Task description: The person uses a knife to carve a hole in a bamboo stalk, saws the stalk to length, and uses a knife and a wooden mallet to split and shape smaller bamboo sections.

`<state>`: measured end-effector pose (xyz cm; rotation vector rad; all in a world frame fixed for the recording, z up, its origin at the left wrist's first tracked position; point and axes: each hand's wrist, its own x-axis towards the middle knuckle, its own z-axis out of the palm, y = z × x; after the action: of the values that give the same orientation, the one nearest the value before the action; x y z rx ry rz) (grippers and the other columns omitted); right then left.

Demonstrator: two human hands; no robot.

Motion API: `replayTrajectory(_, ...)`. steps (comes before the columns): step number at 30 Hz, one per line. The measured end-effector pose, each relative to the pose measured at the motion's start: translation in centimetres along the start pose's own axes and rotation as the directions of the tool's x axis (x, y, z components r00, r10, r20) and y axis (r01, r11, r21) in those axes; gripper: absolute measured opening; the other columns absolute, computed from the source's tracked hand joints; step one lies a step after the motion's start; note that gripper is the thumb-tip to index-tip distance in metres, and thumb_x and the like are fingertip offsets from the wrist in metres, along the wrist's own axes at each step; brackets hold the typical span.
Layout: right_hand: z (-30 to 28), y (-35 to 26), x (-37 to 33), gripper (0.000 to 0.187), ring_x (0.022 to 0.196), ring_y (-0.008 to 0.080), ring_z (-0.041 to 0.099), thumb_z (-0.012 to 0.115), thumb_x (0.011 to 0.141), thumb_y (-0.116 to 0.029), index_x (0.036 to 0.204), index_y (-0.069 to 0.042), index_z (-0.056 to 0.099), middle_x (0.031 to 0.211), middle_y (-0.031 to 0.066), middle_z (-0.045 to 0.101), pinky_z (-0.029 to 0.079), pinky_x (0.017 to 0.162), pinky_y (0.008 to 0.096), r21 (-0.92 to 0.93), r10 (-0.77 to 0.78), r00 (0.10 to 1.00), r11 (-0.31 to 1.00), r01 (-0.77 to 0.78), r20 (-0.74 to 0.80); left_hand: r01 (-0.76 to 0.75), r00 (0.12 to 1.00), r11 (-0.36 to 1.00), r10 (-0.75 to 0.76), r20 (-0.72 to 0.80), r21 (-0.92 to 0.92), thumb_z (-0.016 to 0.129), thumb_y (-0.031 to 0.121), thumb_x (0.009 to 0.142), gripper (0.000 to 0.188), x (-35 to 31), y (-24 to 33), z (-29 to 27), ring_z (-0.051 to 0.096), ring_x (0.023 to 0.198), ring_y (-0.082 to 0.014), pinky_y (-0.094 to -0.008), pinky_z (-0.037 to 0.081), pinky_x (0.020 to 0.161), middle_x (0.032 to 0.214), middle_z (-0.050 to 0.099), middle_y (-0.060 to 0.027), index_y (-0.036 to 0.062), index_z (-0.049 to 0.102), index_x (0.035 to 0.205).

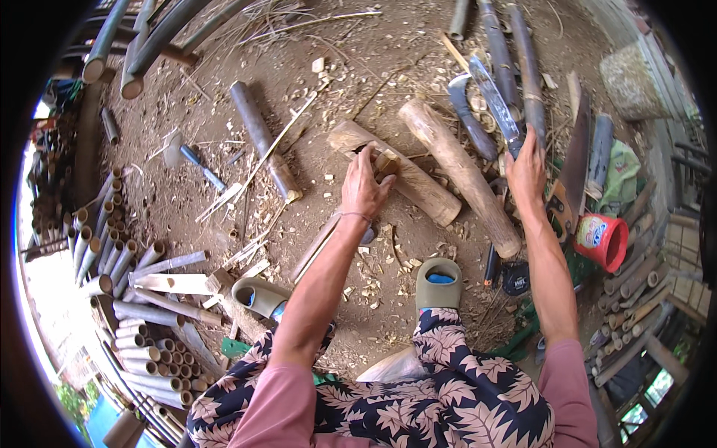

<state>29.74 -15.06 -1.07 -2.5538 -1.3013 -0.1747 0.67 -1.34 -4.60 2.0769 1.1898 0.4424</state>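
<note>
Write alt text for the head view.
A person's right hand grips a machete while the left hand holds what looks like a short bamboo piece over a wooden log. Wood chips litter the dirt ground, with cut bamboo stacked on the left.

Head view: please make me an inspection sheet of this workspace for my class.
Surface: earth ground, scattered with pale chips.
Job's things: a short brown piece at a wooden block; a long-bladed knife; a log beside the block.
Clutter: hand saw, curved tool and red bucket, all towards the right.
Grips: left hand holds the short brown piece; right hand holds the knife's dark handle.
Cables: nothing seen.
Surroundings: left bamboo stack and right bamboo stack.
</note>
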Motion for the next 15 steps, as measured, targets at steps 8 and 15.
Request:
replayTrajectory(8, 2.3, -3.3, -0.2, 0.073, 0.111, 0.0446, 0.052, 0.077, 0.077, -0.006, 0.138, -0.003, 0.037, 0.12, 0.0251, 0.053, 0.046, 0.095, 0.0502, -0.039, 0.138, 0.986, 0.99, -0.135, 0.093, -0.199, 0.968, 0.979, 0.202, -0.15, 0.036, 0.08, 0.014, 0.073, 0.044, 0.3, -1.8, -0.1, 0.055, 0.101, -0.0373, -0.0459, 0.048, 0.087, 0.107, 0.058, -0.0184, 0.0032, 0.053, 0.106)
replayTrajectory(15, 3.0, -0.5, -1.4, 0.073, 0.12, 0.0445, 0.047, 0.072, 0.083, -0.008, 0.145, -0.003, 0.034, 0.128, 0.0257, 0.049, 0.039, 0.099, 0.0501, 0.048, -0.017, 0.996, 0.999, 0.013, 0.083, -0.184, 0.977, 0.981, 0.177, -0.116, -0.054, 0.081, 0.019, 0.075, 0.045, -1.2, -3.3, -2.6, 0.053, 0.107, -0.0358, -0.0444, 0.047, 0.094, 0.11, 0.056, -0.0147, 0.0023, 0.055, 0.108)
